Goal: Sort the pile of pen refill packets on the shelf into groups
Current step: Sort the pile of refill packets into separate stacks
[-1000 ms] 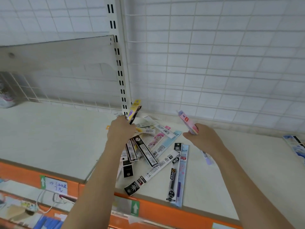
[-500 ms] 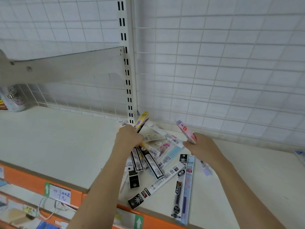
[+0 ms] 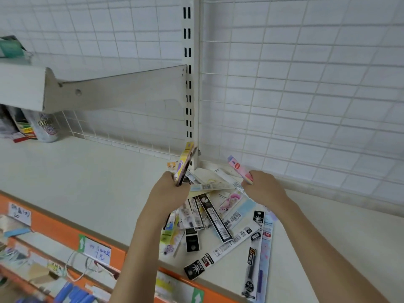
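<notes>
A loose pile of pen refill packets lies on the white shelf, spreading from the upright post to the front edge. My left hand is shut on a yellow and purple packet that sticks up toward the post. My right hand grips a pink packet, its top end pointing up and left. Both hands hover over the back of the pile. Black, white and pale blue packets lie crossed below them, one long black packet reaching the shelf's edge.
A slotted upright post and white wire grid form the back wall. An upper shelf bracket juts out at left. A can and small boxes stand at far left. An orange price rail with paper labels runs along the front.
The view has shifted so the pile sits lower and more to the right of the post. Both hands keep the same packets, roughly where they were over the pile.
</notes>
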A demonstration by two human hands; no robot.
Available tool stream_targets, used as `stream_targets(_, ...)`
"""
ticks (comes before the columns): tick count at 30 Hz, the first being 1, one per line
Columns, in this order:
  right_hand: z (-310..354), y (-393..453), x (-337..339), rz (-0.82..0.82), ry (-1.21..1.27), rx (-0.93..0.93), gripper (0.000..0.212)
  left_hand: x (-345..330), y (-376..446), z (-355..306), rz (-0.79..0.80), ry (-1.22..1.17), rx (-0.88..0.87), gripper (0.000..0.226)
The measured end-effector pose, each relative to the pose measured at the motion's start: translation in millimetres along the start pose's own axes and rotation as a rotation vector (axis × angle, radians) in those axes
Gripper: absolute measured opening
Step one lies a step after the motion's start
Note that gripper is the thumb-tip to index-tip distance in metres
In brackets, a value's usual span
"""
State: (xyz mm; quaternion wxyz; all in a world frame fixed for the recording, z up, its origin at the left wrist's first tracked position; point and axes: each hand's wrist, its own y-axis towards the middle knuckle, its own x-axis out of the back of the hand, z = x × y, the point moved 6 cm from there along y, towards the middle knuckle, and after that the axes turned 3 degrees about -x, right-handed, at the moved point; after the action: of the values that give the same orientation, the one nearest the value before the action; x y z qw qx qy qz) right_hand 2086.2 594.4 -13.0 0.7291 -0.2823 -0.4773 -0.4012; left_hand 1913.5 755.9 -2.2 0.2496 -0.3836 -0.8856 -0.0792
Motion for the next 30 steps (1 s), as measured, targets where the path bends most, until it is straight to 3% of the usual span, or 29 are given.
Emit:
stream_targets(3, 27.6, 1.6, -7.4, 0.042, -0.03, 0.115, 0.028, 10.5, -5.4, 5.8, -0.075, -0.074, 0.015, 0.016)
stream_targets(6, 53.9, 0.0, -19.1, 0.057, -0.066, 0.203, 0.006, 17.6, -10.0, 7.5, -0.112, -0.099, -0.015, 0.02)
stream_targets(8, 61.9, -0.4, -33.4, 0.082, -0.094, 0.223, 0.022, 20.2, -13.5, 10.5, -0.121, -0.139, -0.003, 0.027)
stream_targets(12, 62.2, -3.5, -46.1, 0.081, -0.181, 0.218, 0.024, 29.6, -20.9, 20.8, -0.19, -0.21, 0.026, 0.052)
stream_targets(14, 61.2, -7.4, -39.9, 0.032, -0.214, 0.229, 0.022, 34.5, -25.2, 22.6, -0.225, -0.244, 0.026, 0.047)
stream_targets(17, 57.1, -16.0, -26.7, -0.022, -0.204, 0.235, 0.019, 35.0, -28.5, 20.0, -0.226, -0.217, 0.01, 0.022)
stream_targets(19, 49.2, -21.7, -17.0, -0.049, -0.176, 0.204, 0.01, 31.2, -29.8, 16.2, -0.206, -0.205, 0.002, 0.011)
stream_targets(23, 22.3, -30.0, 0.9, -0.063, -0.039, 0.109, 0.026, 19.0, -28.8, 9.7, -0.144, -0.129, -0.029, 0.007)
stream_targets(30, -42.0, -56.3, 22.4, -0.093, 0.077, -0.1, 0.041, -12.4, -10.0, -4.1, -0.029, 0.091, -0.073, 0.033)
